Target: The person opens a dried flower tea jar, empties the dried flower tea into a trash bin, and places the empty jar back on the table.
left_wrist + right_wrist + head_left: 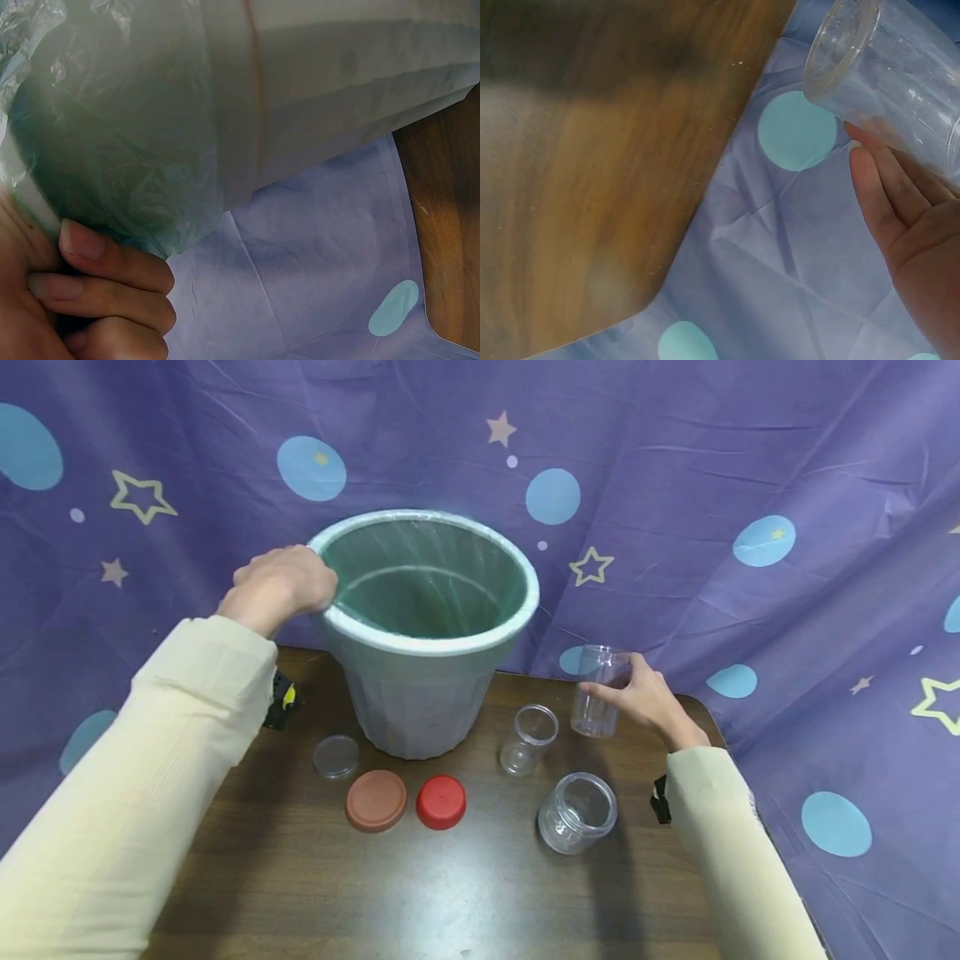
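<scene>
At the left of the head view my left hand (288, 581) grips the rim of a pale trash can (408, 702) lined with a thin green plastic bag (142, 165). Its fingers curl at the lined edge in the left wrist view. My right hand (648, 697) holds a tall clear plastic jar (592, 714) between thumb and fingers, near the table's back right. The jar is upright, with no lid on it. Closest to that hand on the table stand a slim clear jar (527, 743) and a wider clear jar (573, 818), both lidless.
Left of the jars, a clear lid (335, 757), a brownish-red lid (377, 800) and a bright red lid (441, 802) lie on the wooden table (360, 893). A purple patterned cloth (660, 460) hangs behind the table and along its right side.
</scene>
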A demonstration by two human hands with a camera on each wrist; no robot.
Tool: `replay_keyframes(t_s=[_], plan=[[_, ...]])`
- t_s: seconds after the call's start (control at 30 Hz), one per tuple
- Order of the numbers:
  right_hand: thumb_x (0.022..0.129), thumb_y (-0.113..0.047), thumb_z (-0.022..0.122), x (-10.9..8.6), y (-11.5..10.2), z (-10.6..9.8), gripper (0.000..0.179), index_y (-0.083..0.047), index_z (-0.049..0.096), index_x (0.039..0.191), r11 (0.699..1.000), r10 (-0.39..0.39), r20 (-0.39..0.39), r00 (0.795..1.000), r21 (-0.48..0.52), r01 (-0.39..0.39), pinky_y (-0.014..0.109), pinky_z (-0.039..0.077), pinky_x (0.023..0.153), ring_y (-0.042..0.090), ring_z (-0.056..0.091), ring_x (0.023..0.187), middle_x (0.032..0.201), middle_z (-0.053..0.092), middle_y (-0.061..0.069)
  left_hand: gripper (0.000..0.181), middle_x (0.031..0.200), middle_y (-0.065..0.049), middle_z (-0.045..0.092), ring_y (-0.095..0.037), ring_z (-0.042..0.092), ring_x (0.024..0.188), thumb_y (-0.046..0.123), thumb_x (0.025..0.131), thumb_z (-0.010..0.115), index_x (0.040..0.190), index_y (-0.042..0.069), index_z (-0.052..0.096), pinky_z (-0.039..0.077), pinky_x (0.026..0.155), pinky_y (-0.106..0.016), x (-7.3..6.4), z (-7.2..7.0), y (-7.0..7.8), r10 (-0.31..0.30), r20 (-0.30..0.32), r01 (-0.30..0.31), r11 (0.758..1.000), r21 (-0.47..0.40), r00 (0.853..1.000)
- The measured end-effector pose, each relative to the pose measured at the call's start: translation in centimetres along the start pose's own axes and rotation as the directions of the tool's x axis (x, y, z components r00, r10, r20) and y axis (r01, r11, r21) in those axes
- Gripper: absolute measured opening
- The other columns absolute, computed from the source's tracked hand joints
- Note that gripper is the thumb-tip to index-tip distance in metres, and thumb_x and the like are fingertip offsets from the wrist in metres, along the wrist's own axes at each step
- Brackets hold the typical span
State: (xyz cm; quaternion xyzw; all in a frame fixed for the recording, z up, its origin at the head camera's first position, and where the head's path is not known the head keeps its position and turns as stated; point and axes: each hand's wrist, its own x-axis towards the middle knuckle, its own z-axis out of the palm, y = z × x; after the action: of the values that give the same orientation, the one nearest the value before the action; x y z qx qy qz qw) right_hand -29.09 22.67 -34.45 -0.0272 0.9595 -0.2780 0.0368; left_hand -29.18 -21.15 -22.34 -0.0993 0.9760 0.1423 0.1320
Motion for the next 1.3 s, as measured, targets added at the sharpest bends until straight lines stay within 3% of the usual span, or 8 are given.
replay_keyframes(t_s=[0.3, 0.7, 1.0, 1.3], plan=[[0.081, -0.06, 0.07, -0.2, 1.3, 1.2, 0.093, 0.001, 0.034, 0.142, 0.999, 0.032, 0.025, 0.999, 0.028, -0.033, 0.056, 0.041, 0.107, 0.043, 0.051, 0.128, 0.134, 0.055, 0.026, 0.056, 0.14, -0.038, 0.038, -0.052, 0.042, 0.123, 0.029, 0.095, 0.024, 0.13, -0.008, 0.045, 0.039, 0.099, -0.064, 0.0, 0.1, 0.0, 0.005, -0.004, -0.005, 1.0, -0.004, 1.0], [0.081, -0.062, 0.07, -0.4, 3.1, 3.6, 0.087, -0.001, 0.04, 0.136, 0.999, 0.036, 0.02, 0.999, 0.027, -0.037, 0.051, 0.045, 0.102, 0.036, 0.059, 0.118, 0.122, 0.063, 0.021, 0.057, 0.144, -0.04, 0.034, -0.056, 0.039, 0.124, 0.028, 0.094, 0.024, 0.134, -0.008, 0.044, 0.039, 0.097, -0.067, -0.1, 0.0, 0.0, 0.006, -0.003, -0.006, 1.0, -0.025, 1.0], [0.08, -0.066, 0.069, -0.8, 4.0, 4.4, 0.091, -0.003, 0.037, 0.138, 0.997, 0.058, 0.052, 0.997, 0.051, -0.06, 0.051, 0.046, 0.102, 0.037, 0.059, 0.119, 0.124, 0.062, 0.021, 0.061, 0.146, -0.039, 0.031, -0.056, 0.038, 0.126, 0.03, 0.095, 0.022, 0.14, -0.009, 0.038, 0.039, 0.098, -0.067, -0.3, -0.2, 0.0, -0.012, 0.012, 0.012, 1.0, -0.023, 1.0], [0.081, -0.06, 0.071, -1.1, 4.7, 5.3, 0.089, 0.001, 0.038, 0.138, 0.999, 0.044, 0.021, 0.999, 0.02, -0.044, 0.049, 0.049, 0.096, 0.036, 0.063, 0.11, 0.116, 0.065, 0.022, 0.06, 0.146, -0.04, 0.032, -0.056, 0.038, 0.128, 0.029, 0.095, 0.022, 0.138, -0.009, 0.039, 0.039, 0.099, -0.068, -0.1, -0.1, 0.1, -0.009, 0.008, 0.01, 1.0, -0.026, 1.0]])
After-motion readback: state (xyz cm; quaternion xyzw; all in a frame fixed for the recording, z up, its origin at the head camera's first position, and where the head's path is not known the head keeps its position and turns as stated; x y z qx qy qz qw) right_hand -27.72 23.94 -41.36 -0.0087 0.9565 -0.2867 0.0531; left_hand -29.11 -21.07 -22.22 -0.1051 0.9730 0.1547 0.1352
